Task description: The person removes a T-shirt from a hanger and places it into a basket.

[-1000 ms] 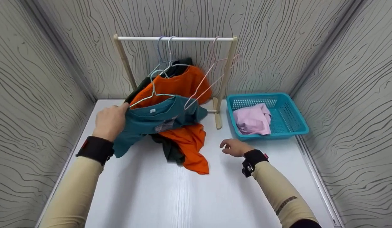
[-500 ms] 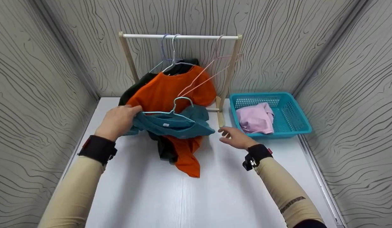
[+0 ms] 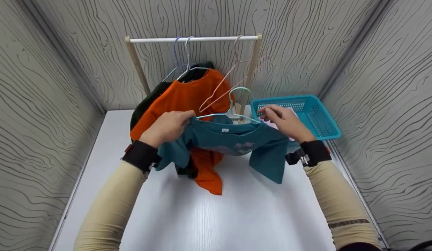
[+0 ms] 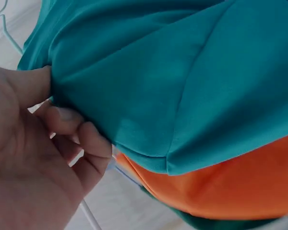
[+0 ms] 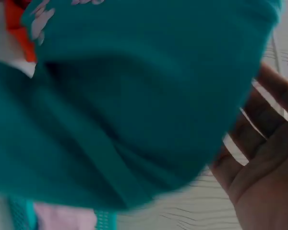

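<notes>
A teal shirt (image 3: 223, 139) with a pale floral print hangs on a light green hanger (image 3: 233, 101) in front of the rack. My left hand (image 3: 170, 126) pinches the shirt's shoulder and the hanger's end on the left. In the left wrist view, thumb and fingers (image 4: 62, 115) close on the teal cloth. My right hand (image 3: 284, 120) is beside the other shoulder, its fingers loosely bent near the hanger's right end. The right wrist view shows those fingers (image 5: 259, 110) spread along the edge of the cloth, partly behind it.
A clothes rack (image 3: 212, 39) stands at the back. On it hang an orange shirt (image 3: 188, 94), a dark green garment (image 3: 142, 111) behind that, and a bare pink hanger (image 3: 219, 83). A turquoise basket (image 3: 327, 129) with pink cloth (image 3: 270, 123) sits at right, partly behind my right hand.
My left hand has carried the teal shirt and its hanger right and forward, away from the orange shirt. My right hand has moved up and right to the shirt's right shoulder.
</notes>
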{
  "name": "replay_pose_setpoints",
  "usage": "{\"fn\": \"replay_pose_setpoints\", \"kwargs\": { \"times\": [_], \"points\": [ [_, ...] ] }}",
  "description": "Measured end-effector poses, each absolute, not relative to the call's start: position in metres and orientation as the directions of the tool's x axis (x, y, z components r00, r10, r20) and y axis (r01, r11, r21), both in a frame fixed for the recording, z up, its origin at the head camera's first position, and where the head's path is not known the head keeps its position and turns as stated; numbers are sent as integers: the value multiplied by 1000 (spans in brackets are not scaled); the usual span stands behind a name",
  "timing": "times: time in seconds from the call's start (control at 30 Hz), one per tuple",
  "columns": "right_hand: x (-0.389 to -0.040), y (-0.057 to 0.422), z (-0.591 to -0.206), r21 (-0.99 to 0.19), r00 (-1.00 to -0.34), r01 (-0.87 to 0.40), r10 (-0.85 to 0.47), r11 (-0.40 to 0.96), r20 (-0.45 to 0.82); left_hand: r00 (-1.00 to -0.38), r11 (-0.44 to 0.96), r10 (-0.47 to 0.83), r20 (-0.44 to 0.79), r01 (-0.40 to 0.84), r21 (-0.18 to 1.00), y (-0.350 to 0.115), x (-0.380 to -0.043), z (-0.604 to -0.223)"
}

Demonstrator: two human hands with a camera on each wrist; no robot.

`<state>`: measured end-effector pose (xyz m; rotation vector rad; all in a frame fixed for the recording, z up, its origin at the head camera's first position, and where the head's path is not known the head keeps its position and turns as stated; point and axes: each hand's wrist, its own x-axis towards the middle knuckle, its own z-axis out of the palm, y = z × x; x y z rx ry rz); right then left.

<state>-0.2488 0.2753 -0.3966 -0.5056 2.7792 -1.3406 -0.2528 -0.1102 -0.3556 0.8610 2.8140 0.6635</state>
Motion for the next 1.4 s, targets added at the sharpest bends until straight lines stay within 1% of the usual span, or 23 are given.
{"fn": "replay_pose_setpoints", "kwargs": {
  "times": [0.1,0.2,0.37,0.43,0.57,0.77,0.97,1.07,1.27,1.4],
  "points": [
    [-243,283,-386,-747,-942,-321,-277,582,188,-815,710,580,6,509,486,-98,-253,-350],
    [-230,281,-377,-713,-934,-357,-258,603,248,-809,700,588,6,512,498,-91,-253,-346],
    [-226,280,-384,-651,-901,-428,-234,627,366,-831,724,556,-18,474,501,-87,-258,-351],
    [-232,283,-395,-642,-893,-437,-215,631,396,-841,736,539,-43,445,511,-85,-258,-353],
    [-236,278,-401,-647,-890,-441,-209,621,406,-845,725,534,-32,437,533,-73,-257,-353],
    [-239,267,-406,-651,-889,-454,-260,609,377,-798,648,600,53,524,553,-40,-261,-355],
    [-241,271,-408,-666,-893,-450,-311,594,326,-819,708,566,97,543,453,-23,-260,-358],
    [-241,280,-409,-633,-887,-463,-333,621,322,-825,723,558,95,538,433,-26,-258,-357],
    [-241,301,-415,-534,-883,-464,-318,707,346,-842,721,538,37,483,498,-45,-257,-355],
    [-241,316,-425,-463,-898,-419,-282,781,337,-847,724,532,-4,452,522,-60,-258,-357]
  ]
}}
